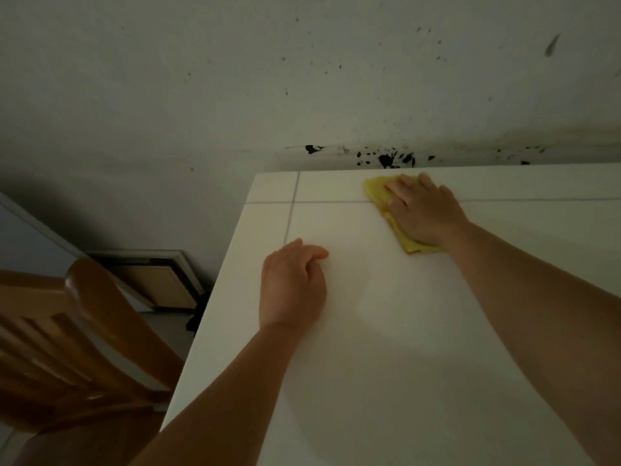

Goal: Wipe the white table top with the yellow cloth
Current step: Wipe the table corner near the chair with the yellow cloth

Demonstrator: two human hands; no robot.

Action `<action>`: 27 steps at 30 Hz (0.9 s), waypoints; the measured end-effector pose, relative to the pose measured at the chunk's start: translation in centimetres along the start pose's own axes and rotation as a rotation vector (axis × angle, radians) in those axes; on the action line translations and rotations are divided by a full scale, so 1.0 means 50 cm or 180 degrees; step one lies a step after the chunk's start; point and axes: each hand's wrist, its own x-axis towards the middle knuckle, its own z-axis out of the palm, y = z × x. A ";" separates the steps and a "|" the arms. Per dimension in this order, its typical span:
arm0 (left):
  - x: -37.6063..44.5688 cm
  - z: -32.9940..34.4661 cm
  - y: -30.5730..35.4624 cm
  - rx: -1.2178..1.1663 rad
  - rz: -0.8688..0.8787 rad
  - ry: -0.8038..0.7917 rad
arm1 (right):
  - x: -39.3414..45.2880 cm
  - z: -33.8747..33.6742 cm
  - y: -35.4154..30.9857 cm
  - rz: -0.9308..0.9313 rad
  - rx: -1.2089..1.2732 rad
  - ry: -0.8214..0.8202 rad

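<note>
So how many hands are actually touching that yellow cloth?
1. The right hand presses flat on the yellow cloth near the table's far edge; the left hand rests on the bare white table top.

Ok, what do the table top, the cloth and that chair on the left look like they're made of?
Table top: smooth white panels, probably laminate or tile; thin grey seams, soft sheen.
Yellow cloth: soft fabric, maybe microfibre; it folds and bunches under the right hand.
Chair: wood with glossy brown varnish; highlights on its curved top rail and slats.
</note>
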 end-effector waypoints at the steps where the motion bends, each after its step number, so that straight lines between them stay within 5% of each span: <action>1: -0.002 0.001 0.000 0.0043 0.0010 -0.0011 | -0.009 -0.002 0.007 -0.0125 -0.0014 -0.0096; 14: -0.014 0.009 0.025 0.1117 0.0329 -0.0139 | -0.145 0.004 -0.015 -0.1281 -0.0224 -0.0482; 22: -0.066 0.002 0.044 0.1421 0.0140 -0.0941 | -0.249 0.010 -0.047 -0.1822 -0.0191 -0.0482; 27: -0.145 -0.025 0.058 0.1331 0.0152 -0.0527 | -0.332 0.009 -0.068 -0.2110 -0.0175 -0.0588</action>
